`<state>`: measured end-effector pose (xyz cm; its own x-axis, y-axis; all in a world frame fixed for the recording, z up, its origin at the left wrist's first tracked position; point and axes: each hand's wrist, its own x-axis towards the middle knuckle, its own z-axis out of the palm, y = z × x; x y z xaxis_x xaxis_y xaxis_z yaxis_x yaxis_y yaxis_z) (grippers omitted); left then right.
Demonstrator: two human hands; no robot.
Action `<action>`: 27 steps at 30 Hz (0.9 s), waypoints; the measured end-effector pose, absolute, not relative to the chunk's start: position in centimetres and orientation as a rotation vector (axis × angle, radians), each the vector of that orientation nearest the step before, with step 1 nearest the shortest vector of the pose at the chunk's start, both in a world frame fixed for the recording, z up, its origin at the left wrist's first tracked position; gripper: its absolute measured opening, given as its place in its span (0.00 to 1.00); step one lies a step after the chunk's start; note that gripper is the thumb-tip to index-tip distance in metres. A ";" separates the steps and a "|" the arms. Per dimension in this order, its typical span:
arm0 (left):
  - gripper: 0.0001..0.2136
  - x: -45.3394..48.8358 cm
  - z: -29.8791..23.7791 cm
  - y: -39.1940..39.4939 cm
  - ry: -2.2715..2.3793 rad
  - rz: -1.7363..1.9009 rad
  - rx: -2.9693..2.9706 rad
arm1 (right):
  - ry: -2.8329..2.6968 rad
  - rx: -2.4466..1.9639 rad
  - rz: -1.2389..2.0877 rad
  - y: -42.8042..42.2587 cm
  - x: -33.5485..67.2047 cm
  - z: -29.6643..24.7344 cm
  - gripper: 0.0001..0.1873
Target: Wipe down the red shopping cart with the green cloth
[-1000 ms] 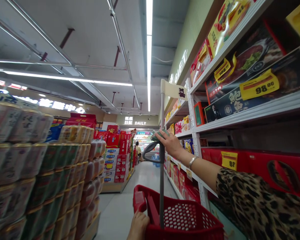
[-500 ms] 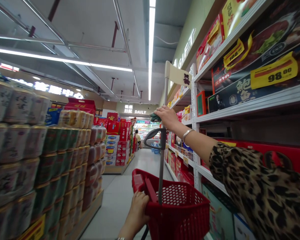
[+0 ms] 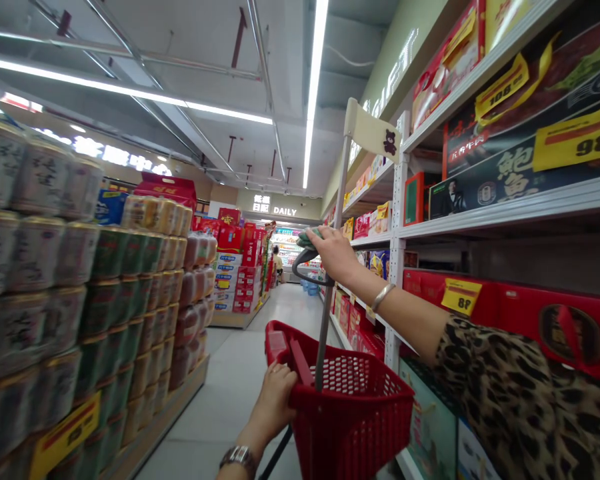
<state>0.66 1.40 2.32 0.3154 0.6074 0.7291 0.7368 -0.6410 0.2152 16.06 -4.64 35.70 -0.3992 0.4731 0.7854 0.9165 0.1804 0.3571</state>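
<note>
My left hand (image 3: 276, 393) is closed on the rear rim of a red shopping basket cart (image 3: 353, 413), whose side is perforated. My right hand (image 3: 334, 255), wearing a bracelet, holds a folded green cloth (image 3: 309, 237) at the top of the cart's grey loop handle (image 3: 314, 279). The fingers lie partly over the cloth and against the grey pole (image 3: 324, 327). From the pole's top hangs a cream flag (image 3: 373, 132) with a dark bear on it.
Stacked drink cans (image 3: 45, 253) line the aisle's left side. White shelving (image 3: 475, 217) with boxed goods and yellow price tags stands close on the right. Red cartons (image 3: 247, 267) are piled farther along, and a person (image 3: 279, 263) is at the far end of the floor (image 3: 240, 373).
My right hand has moved down the pole with the green cloth, from above the loop handle onto its top. My left hand stays on the basket rim. The view has shifted slightly.
</note>
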 end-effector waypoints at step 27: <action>0.11 0.5 1.1 2.2 -1.197 -1.234 -2.347 | -1.958 -0.424 -1.558 -1.7 19.1 36.0 0.23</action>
<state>0.50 2.24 1.12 0.3110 0.5575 0.7697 0.7524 -0.6393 0.1590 19.10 -1.66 35.96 -0.7725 -0.1135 0.6248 0.5833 0.2621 0.7688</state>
